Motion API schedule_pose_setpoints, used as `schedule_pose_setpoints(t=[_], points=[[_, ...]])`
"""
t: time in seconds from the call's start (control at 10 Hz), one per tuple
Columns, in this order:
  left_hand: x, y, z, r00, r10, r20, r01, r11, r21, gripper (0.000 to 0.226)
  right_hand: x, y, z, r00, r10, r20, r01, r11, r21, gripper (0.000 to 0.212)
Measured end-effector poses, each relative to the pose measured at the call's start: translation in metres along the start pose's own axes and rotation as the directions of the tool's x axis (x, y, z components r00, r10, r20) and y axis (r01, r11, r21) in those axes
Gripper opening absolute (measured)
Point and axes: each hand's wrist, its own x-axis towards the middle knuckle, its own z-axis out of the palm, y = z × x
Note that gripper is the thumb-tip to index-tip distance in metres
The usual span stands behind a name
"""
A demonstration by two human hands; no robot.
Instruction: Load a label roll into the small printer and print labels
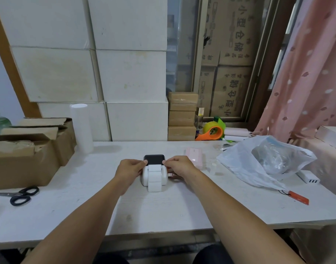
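Note:
A small white printer (164, 178) with a dark lid (154, 159) stands in the middle of the white table (163, 210). A strip of blank white labels (154, 178) runs out of it, over its front and down onto the table. My left hand (130, 168) holds the printer's left side, with fingertips at the lid's left edge. My right hand (179, 166) holds its right side, with fingertips pinched at the lid's right edge. The label roll inside is hidden.
A pink device (194, 158) lies just right of the printer. A plastic bag (266, 161) and an orange tag (298, 197) are at the right. Black scissors (20, 195) and open cardboard boxes (26, 155) are at the left. A tape dispenser (212, 131) sits at the back.

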Motion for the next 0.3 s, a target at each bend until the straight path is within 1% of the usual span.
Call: schedule_pose_setpoints(t=[0.1, 0.2, 0.3], points=[[0.001, -0.001, 0.0, 1.0, -0.016, -0.002, 0.016, 1.0, -0.01, 0.026, 0.001, -0.001, 0.0, 1.0, 0.004, -0.002, -0.004, 1.0, -0.008, 0.02], [0.0, 0.004, -0.001, 0.999, -0.037, 0.007, 0.037, 0.999, 0.016, 0.026, 0.001, -0.004, -0.001, 1.0, 0.02, 0.006, -0.02, 0.998, -0.052, 0.02], [-0.002, 0.018, 0.0, 0.997, 0.062, -0.045, -0.05, 0.971, 0.234, 0.029, 0.004, -0.015, -0.004, 0.999, 0.021, 0.031, -0.016, 0.988, -0.151, 0.021]])
